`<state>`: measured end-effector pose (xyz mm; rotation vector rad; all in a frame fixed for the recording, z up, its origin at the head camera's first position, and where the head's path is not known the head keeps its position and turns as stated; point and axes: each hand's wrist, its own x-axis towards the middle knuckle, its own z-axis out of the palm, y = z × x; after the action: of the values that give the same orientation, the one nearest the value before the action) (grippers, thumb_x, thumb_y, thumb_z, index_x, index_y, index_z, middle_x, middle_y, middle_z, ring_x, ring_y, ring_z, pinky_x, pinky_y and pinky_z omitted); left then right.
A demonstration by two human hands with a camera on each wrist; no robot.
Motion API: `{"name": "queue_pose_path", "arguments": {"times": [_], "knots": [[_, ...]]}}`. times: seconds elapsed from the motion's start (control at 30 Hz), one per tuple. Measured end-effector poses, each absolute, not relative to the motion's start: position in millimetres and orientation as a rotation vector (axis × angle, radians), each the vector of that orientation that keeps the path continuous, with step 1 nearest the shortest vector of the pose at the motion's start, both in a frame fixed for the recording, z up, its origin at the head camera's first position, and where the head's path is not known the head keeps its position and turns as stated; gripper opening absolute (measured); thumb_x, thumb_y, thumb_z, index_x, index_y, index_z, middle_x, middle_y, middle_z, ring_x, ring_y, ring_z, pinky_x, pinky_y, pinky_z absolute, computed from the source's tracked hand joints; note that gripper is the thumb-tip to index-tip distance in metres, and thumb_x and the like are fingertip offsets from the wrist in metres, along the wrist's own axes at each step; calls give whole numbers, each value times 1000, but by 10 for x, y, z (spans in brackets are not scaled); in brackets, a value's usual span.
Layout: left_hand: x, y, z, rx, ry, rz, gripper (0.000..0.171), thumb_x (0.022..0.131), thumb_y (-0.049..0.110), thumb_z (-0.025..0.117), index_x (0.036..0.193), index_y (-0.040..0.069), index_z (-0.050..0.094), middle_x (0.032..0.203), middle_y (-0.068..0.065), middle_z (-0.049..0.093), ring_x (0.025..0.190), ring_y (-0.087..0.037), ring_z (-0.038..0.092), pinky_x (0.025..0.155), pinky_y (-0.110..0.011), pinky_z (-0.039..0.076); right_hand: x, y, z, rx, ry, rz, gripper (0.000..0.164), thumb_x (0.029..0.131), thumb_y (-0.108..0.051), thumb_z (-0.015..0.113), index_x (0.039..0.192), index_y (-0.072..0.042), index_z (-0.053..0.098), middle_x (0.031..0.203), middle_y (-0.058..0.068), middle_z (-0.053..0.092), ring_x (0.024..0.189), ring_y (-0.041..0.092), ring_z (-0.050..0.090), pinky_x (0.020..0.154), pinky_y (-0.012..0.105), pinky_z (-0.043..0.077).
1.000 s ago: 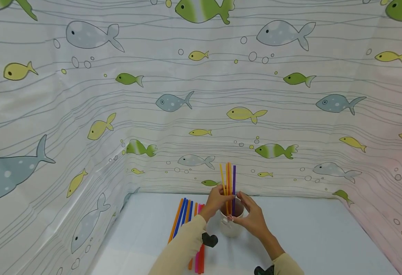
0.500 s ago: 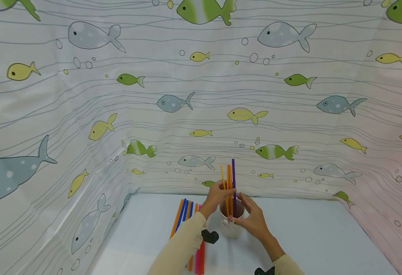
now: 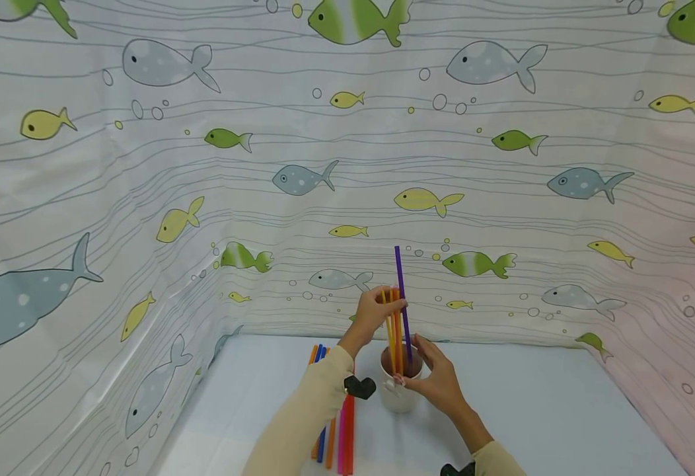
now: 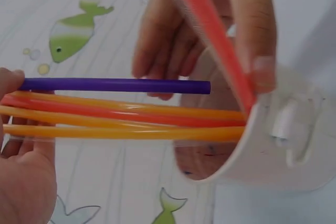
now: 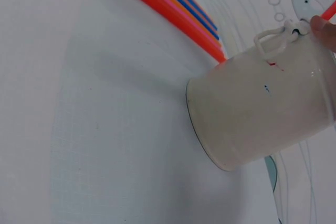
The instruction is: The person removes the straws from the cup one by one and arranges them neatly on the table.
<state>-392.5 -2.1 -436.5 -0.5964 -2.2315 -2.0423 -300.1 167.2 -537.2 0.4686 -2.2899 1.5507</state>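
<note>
My left hand (image 3: 377, 309) pinches a purple straw (image 3: 400, 274) between thumb and fingers, above a white cup (image 3: 400, 398). The lower end of the purple straw (image 4: 173, 85) is at the cup's mouth in the left wrist view. Orange and yellow straws (image 4: 131, 132) and a red one lean out of the cup, passing by my left fingers. Another red straw (image 4: 210, 27) crosses in front of my right hand at the rim. My right hand (image 3: 439, 377) grips the cup by its rim, thumb at the near side and fingers at the far side.
Several blue, orange, pink and red straws (image 3: 347, 443) lie side by side on the white table (image 3: 520, 396), left of the cup and partly under my left sleeve (image 3: 306, 410). A fish-print curtain (image 3: 502, 205) encloses the table at the back and sides.
My left hand has risen, and the purple straw has moved up with it and now leans slightly left. My right hand stays on the cup.
</note>
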Motion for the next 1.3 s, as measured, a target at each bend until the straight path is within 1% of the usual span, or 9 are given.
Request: {"name": "queue_pose_path", "arguments": {"times": [0.13, 0.37, 0.53, 0.7, 0.83, 0.97, 1.03, 1.2, 1.3], "knots": [[-3957, -57, -4195, -641, -2197, -2022, 29, 86, 25, 76, 111, 12, 70, 99, -2, 66, 87, -16, 60, 79, -28, 55, -3004, 1661, -5366, 478, -2280, 1544, 96, 68, -25, 90, 148, -6, 41, 140, 9, 52, 133, 29, 46, 101, 39, 39], [-4004, -131, -3922, -776, -2074, -2105, 31, 88, 11, 73, 116, 1, 65, 106, -11, 69, 95, -21, 68, 85, -32, 56, -3001, 1644, -5359, 479, -2287, 1551, 93, 69, -22, 90, 148, -8, 41, 140, 8, 53, 133, 27, 47, 102, 39, 40], [-4033, -205, -3742, -780, -2039, -2061, 30, 88, 11, 73, 115, 1, 66, 105, -10, 69, 96, -21, 67, 87, -32, 55, -3003, 1644, -5354, 490, -2290, 1569, 93, 70, -23, 89, 148, -9, 41, 141, 8, 52, 133, 24, 46, 104, 36, 38], [-4042, -291, -3570, -786, -2021, -2020, 30, 88, 12, 73, 115, 1, 66, 105, -10, 69, 96, -20, 67, 87, -32, 55, -3005, 1659, -5362, 491, -2289, 1572, 94, 68, -23, 90, 148, -9, 41, 139, 3, 52, 132, 22, 47, 103, 32, 38], [-4043, -381, -3470, -795, -1973, -2065, 32, 88, 10, 73, 117, -2, 64, 107, -13, 67, 96, -23, 67, 87, -37, 56, -3001, 1669, -5371, 509, -2276, 1563, 95, 68, -20, 90, 147, -7, 41, 139, 6, 53, 132, 23, 47, 104, 31, 37], [-4027, -508, -3438, -781, -1940, -2130, 36, 89, 7, 71, 120, -7, 61, 110, -20, 65, 98, -29, 66, 88, -46, 54, -2989, 1675, -5377, 514, -2268, 1557, 95, 67, -19, 91, 147, -5, 41, 139, 8, 53, 132, 23, 47, 103, 30, 37], [-4022, -588, -3457, -755, -1938, -2146, 37, 89, 6, 71, 121, -8, 60, 110, -22, 65, 97, -30, 66, 88, -48, 54, -2984, 1677, -5378, 513, -2271, 1561, 96, 66, -19, 92, 147, -5, 41, 139, 8, 53, 132, 23, 47, 104, 29, 37], [-3991, -810, -3563, -665, -1964, -2128, 33, 89, 6, 71, 119, -6, 63, 107, -19, 66, 93, -25, 68, 86, -42, 56, -2981, 1680, -5372, 528, -2263, 1567, 97, 66, -17, 92, 147, -4, 41, 140, 12, 52, 133, 24, 46, 104, 28, 36], [-3960, -952, -3659, -603, -1978, -2123, 29, 89, 6, 71, 116, -4, 65, 105, -18, 67, 94, -28, 68, 83, -39, 57, -2983, 1677, -5369, 540, -2255, 1572, 97, 65, -16, 92, 147, -4, 41, 140, 11, 52, 133, 25, 46, 104, 29, 36]]}}
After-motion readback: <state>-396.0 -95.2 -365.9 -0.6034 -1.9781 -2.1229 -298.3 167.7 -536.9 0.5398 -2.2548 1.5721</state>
